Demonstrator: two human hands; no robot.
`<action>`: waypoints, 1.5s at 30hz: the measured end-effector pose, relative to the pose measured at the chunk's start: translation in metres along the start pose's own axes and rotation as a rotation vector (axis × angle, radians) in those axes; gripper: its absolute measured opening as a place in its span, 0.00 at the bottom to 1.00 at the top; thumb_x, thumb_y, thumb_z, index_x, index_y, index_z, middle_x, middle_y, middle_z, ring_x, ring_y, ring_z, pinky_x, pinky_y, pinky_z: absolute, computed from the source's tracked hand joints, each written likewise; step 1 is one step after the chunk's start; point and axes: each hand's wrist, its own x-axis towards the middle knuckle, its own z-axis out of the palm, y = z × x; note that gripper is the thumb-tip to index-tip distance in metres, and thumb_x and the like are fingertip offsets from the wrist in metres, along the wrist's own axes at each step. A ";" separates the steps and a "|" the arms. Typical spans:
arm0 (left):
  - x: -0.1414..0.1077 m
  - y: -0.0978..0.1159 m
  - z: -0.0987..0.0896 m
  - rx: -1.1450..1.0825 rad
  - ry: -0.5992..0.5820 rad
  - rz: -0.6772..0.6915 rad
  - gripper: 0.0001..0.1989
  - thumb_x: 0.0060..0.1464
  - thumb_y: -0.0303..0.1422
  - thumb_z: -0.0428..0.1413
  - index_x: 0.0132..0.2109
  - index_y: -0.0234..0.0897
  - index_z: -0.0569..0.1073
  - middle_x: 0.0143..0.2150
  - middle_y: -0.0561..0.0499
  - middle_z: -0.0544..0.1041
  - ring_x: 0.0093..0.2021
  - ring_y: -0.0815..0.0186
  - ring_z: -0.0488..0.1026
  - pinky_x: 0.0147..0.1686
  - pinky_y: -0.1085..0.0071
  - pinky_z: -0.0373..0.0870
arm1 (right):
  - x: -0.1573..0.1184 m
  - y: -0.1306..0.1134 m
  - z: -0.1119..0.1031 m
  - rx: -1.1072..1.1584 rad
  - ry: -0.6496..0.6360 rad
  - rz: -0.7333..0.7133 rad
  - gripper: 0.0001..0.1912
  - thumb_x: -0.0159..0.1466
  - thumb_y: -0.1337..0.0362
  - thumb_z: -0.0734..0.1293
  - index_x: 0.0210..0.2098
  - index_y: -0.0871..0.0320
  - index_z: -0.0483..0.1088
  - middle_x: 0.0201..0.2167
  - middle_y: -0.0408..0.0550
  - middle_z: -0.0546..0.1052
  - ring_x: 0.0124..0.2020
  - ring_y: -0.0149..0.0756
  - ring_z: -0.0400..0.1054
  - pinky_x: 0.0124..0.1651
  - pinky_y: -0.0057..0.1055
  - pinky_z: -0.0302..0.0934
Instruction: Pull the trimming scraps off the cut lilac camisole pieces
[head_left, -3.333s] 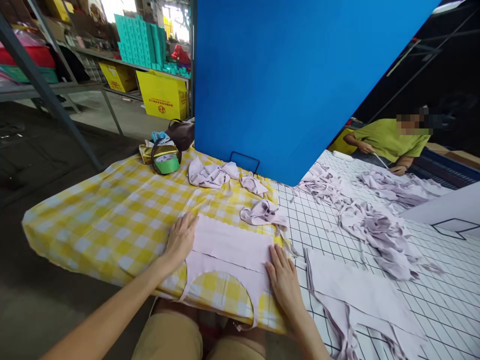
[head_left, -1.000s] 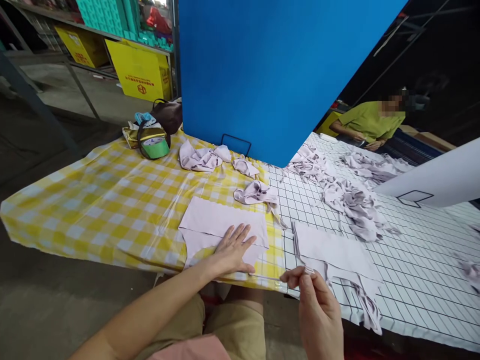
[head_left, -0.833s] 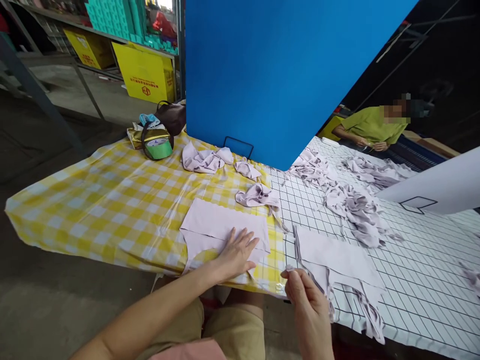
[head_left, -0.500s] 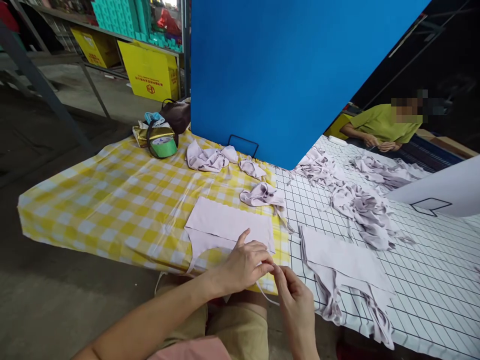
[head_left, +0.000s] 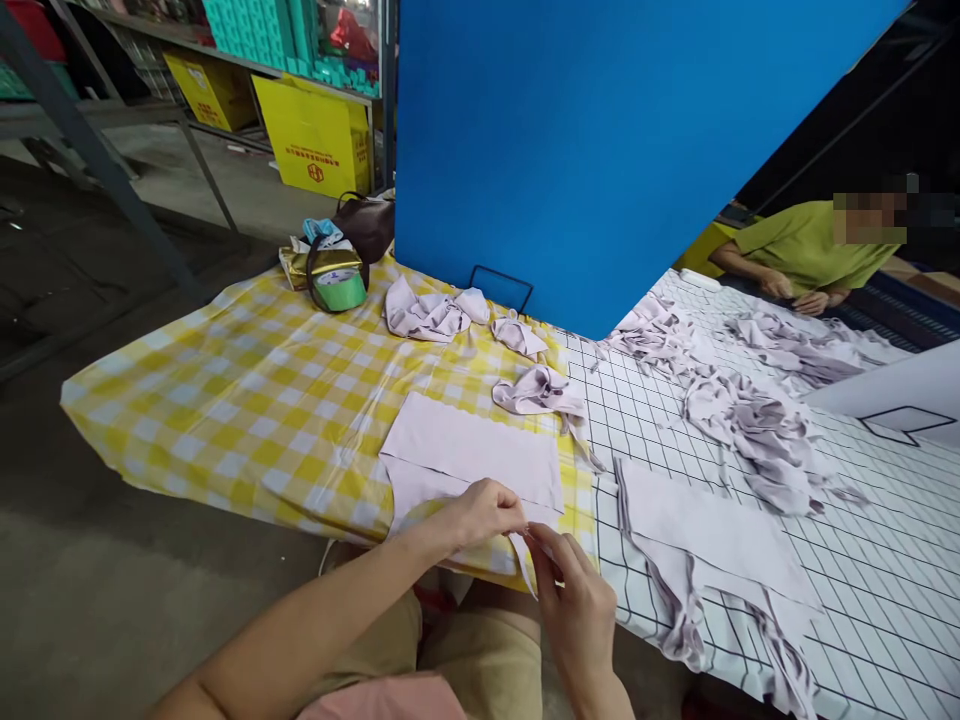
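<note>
A pale lilac garment [head_left: 472, 450] lies flat on the yellow checked cloth, its strap hanging over the table's front edge. At its lower right corner, my left hand [head_left: 491, 512] is closed in a pinch at the top of the strap [head_left: 523, 562]. My right hand [head_left: 574, 590] meets it fingertip to fingertip, also pinching; what lies between the fingertips is too small to make out. To the right, a stack of similar lilac pieces [head_left: 712, 520] rests on the white grid cloth, straps dangling over the edge.
A large blue panel [head_left: 585, 150] stands behind on a wire foot. Crumpled lilac pieces [head_left: 750, 425] lie at right and behind the garment. Green tape [head_left: 341, 290] and a dark bag [head_left: 367, 225] sit at back left. Across the table a person in a green shirt [head_left: 795, 240] handles something.
My left hand's fingers have drawn together from a looser spread, and the strap end is pulled up nearer both hands. The whole view has shifted slightly.
</note>
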 end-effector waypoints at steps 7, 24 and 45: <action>0.011 -0.021 -0.011 0.273 0.038 0.084 0.08 0.49 0.30 0.49 0.27 0.32 0.71 0.24 0.55 0.68 0.27 0.70 0.64 0.30 0.74 0.60 | 0.017 0.015 0.009 0.071 -0.131 0.098 0.16 0.65 0.61 0.56 0.31 0.56 0.73 0.23 0.45 0.68 0.22 0.29 0.61 0.25 0.24 0.53; 0.048 -0.044 -0.021 1.160 0.178 0.482 0.05 0.55 0.27 0.51 0.36 0.33 0.72 0.37 0.48 0.71 0.41 0.62 0.65 0.40 0.68 0.64 | 0.049 0.043 0.044 0.318 -0.313 0.370 0.12 0.59 0.59 0.58 0.26 0.58 0.68 0.26 0.46 0.69 0.29 0.36 0.65 0.34 0.31 0.57; 0.059 -0.044 -0.026 0.912 0.188 0.380 0.03 0.52 0.28 0.56 0.31 0.34 0.74 0.34 0.50 0.71 0.38 0.64 0.64 0.40 0.70 0.63 | 0.068 0.037 0.046 -0.151 -0.478 0.103 0.12 0.62 0.71 0.57 0.27 0.58 0.69 0.29 0.45 0.68 0.22 0.29 0.61 0.24 0.28 0.45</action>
